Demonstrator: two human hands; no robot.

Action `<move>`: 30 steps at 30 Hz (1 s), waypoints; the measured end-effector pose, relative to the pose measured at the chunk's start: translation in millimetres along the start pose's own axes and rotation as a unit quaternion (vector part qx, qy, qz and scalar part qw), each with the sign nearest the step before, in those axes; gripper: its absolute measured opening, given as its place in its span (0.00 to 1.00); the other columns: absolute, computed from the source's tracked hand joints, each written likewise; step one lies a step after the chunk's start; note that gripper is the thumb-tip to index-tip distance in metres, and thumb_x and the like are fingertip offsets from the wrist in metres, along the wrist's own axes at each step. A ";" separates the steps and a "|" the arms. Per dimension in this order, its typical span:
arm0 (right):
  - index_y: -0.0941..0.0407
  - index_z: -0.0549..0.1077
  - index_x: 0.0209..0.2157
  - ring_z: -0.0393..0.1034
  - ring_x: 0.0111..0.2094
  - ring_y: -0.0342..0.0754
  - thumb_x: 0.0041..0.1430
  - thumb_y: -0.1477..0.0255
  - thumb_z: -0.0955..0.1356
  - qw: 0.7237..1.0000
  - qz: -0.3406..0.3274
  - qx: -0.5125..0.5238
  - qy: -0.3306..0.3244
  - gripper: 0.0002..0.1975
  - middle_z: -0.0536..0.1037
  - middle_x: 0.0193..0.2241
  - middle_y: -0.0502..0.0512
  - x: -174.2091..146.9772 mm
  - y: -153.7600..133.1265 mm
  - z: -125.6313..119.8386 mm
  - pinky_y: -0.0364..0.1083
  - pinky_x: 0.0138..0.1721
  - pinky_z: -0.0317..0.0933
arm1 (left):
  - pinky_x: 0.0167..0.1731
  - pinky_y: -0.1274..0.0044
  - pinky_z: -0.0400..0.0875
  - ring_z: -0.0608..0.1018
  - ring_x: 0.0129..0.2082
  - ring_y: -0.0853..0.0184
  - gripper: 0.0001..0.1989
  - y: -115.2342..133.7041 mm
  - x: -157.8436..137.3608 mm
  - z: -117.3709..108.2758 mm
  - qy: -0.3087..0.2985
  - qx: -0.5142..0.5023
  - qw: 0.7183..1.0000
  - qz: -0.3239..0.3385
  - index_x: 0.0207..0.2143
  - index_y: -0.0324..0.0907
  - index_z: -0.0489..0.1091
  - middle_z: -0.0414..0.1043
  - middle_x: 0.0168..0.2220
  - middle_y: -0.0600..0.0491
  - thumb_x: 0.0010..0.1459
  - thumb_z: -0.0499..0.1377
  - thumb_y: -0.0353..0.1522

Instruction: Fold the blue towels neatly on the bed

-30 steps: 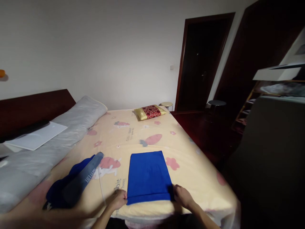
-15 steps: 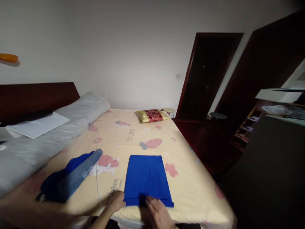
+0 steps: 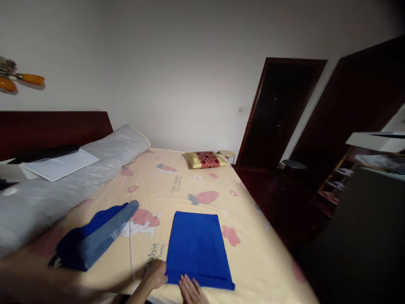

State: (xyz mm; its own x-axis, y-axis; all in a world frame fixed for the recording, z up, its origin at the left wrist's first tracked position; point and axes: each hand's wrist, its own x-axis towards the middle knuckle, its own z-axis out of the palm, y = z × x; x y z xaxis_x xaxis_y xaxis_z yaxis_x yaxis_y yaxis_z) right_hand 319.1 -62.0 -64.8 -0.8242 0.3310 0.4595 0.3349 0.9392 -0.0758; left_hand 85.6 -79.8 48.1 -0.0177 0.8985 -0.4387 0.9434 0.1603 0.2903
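Observation:
A blue cloth (image 3: 198,245), folded into a flat rectangle, lies on the bed with a narrow fold along its near edge. My left hand (image 3: 156,274) is closed at the cloth's near left corner, its fingers curled on the fabric edge. Flat on the near fold, a bit left of its middle, rests my right hand (image 3: 191,290) with fingers stretched out. To the left lies a heap of blue and grey-blue clothing (image 3: 98,234) with pale lettering.
The bed sheet (image 3: 253,253) has carrot and flower prints. A grey bolster (image 3: 107,154) runs along the headboard, with a white flat panel (image 3: 60,164) on it. A gold and red pillow (image 3: 205,159) lies at the far edge. A dark cabinet (image 3: 363,228) stands right.
My right hand has slid left along the near fold, toward my left hand. The left hand keeps its place at the corner. The camera view has tilted slightly.

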 end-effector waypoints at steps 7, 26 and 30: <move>0.47 0.35 0.66 0.58 0.61 0.54 0.63 0.65 0.61 0.976 0.018 0.043 -0.212 0.37 0.58 0.63 0.55 -78.0 70.7 -107.6 0.53 0.58 0.63 | 0.47 0.66 0.68 0.75 0.51 0.52 0.16 6.3 -3.1 -2.8 0.028 0.035 0.999 -0.031 0.41 0.41 0.74 0.75 0.48 0.41 0.48 0.56 0.31; 0.59 0.73 0.51 0.63 0.58 0.58 0.58 0.78 0.60 0.940 0.239 -0.064 -0.234 0.21 0.71 0.57 0.65 -75.1 61.6 -115.4 0.59 0.60 0.50 | 0.65 0.58 0.52 0.56 0.67 0.54 0.33 43.6 -0.3 50.7 0.020 0.129 0.970 0.207 0.62 0.40 0.57 0.56 0.67 0.41 0.53 0.45 0.21; 0.58 0.76 0.42 0.69 0.47 0.57 0.58 0.79 0.61 0.940 0.245 -0.130 -0.201 0.15 0.79 0.43 0.62 -77.0 56.1 -92.9 0.57 0.52 0.56 | 0.64 0.56 0.54 0.57 0.67 0.54 0.35 25.7 8.9 50.9 0.038 0.165 0.969 0.178 0.63 0.41 0.56 0.57 0.67 0.42 0.52 0.42 0.18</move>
State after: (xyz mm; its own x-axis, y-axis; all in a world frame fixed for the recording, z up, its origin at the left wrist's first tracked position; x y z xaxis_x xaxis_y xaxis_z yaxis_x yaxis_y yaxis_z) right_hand 443.7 -43.2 -22.2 -0.6309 0.7742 0.0501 0.7758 0.6289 0.0518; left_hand 126.5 -88.5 8.4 0.3164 0.9023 -0.2927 0.9484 -0.2940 0.1189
